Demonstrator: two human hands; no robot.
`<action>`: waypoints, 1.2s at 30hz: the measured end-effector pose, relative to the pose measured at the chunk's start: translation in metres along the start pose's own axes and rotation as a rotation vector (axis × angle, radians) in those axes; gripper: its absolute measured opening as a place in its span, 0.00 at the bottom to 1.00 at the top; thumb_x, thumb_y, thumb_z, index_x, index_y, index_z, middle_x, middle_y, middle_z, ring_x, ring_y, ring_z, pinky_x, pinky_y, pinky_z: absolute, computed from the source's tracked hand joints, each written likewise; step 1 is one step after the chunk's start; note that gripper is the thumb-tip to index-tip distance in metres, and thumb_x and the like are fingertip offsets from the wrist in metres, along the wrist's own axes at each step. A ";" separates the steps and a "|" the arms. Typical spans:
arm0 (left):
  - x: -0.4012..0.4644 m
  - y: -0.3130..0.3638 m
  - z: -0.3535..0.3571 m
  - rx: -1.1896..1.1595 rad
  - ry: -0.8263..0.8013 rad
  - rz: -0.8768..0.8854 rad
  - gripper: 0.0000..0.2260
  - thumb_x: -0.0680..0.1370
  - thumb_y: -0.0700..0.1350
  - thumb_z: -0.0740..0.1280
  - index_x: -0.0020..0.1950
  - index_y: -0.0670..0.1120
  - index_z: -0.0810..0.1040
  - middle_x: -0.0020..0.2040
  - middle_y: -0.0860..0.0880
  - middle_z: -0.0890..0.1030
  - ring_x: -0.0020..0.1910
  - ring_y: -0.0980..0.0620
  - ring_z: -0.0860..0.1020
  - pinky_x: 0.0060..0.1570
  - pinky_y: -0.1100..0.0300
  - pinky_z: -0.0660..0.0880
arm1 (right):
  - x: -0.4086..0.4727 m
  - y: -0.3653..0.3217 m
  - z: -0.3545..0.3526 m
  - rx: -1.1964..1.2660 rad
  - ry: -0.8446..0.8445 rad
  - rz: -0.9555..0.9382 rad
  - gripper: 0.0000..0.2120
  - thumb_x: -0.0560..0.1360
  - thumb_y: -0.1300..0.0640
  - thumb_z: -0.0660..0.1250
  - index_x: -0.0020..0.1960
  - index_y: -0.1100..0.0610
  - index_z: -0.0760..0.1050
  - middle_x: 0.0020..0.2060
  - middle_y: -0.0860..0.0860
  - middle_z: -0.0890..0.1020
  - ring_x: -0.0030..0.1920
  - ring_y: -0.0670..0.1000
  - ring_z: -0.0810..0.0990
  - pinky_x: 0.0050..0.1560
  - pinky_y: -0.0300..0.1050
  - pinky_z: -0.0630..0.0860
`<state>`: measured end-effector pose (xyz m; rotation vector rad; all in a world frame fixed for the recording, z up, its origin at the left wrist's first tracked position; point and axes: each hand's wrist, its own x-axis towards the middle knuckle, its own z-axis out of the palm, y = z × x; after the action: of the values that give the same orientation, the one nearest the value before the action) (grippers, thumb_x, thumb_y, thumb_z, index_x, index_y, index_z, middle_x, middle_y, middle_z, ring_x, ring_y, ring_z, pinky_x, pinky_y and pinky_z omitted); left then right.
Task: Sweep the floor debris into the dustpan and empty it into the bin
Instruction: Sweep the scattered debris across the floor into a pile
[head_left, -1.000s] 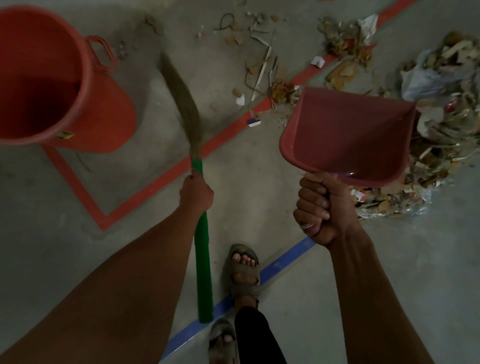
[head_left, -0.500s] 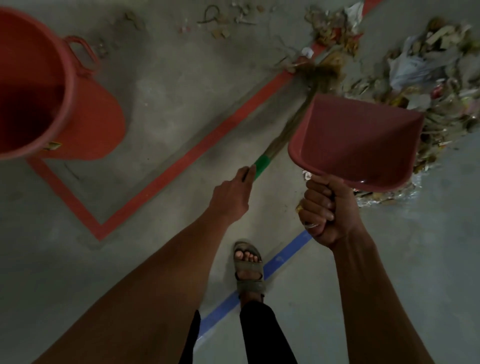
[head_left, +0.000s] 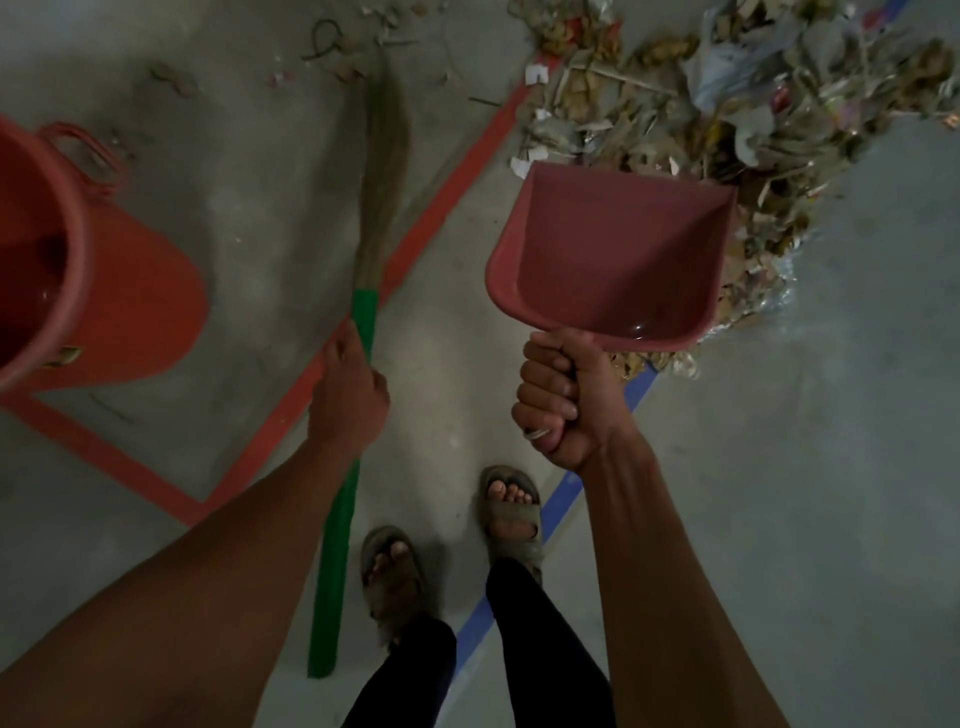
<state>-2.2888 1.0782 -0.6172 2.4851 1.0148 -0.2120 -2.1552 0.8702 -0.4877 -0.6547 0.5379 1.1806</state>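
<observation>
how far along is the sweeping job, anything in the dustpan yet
Early on. Done: nothing visible; the dustpan looks empty. In hand: the right hand grips the dustpan's handle in the air, and the left hand holds the broom. Left: the debris pile lies unswept on the floor, and the bin awaits a load.

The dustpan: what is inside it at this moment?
The dustpan, which the right hand holds up, shows only bare pink plastic inside; no debris is visible. The floor and litter directly under it are covered.
</observation>
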 end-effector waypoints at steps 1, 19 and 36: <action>0.001 -0.003 0.002 -0.038 -0.034 -0.062 0.34 0.80 0.41 0.66 0.82 0.37 0.54 0.71 0.34 0.68 0.65 0.33 0.73 0.62 0.45 0.73 | 0.000 0.005 -0.002 0.005 0.004 -0.003 0.19 0.81 0.57 0.57 0.31 0.50 0.59 0.19 0.45 0.58 0.16 0.43 0.54 0.18 0.35 0.54; 0.001 0.077 0.042 0.093 -0.298 0.338 0.41 0.77 0.40 0.69 0.83 0.60 0.51 0.62 0.47 0.72 0.51 0.43 0.79 0.47 0.50 0.76 | -0.012 0.022 -0.055 0.057 0.003 -0.115 0.20 0.81 0.57 0.57 0.30 0.51 0.61 0.19 0.44 0.57 0.18 0.44 0.50 0.17 0.36 0.53; 0.027 -0.030 -0.020 -0.252 -0.075 -0.350 0.35 0.83 0.44 0.63 0.85 0.43 0.46 0.75 0.38 0.65 0.69 0.37 0.72 0.66 0.50 0.70 | 0.020 0.060 0.011 -0.083 -0.030 0.065 0.19 0.79 0.58 0.59 0.32 0.51 0.57 0.19 0.46 0.57 0.16 0.43 0.53 0.19 0.36 0.52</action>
<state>-2.2909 1.1229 -0.6175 2.0504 1.3500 -0.2648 -2.2059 0.9055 -0.5048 -0.6937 0.4905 1.2774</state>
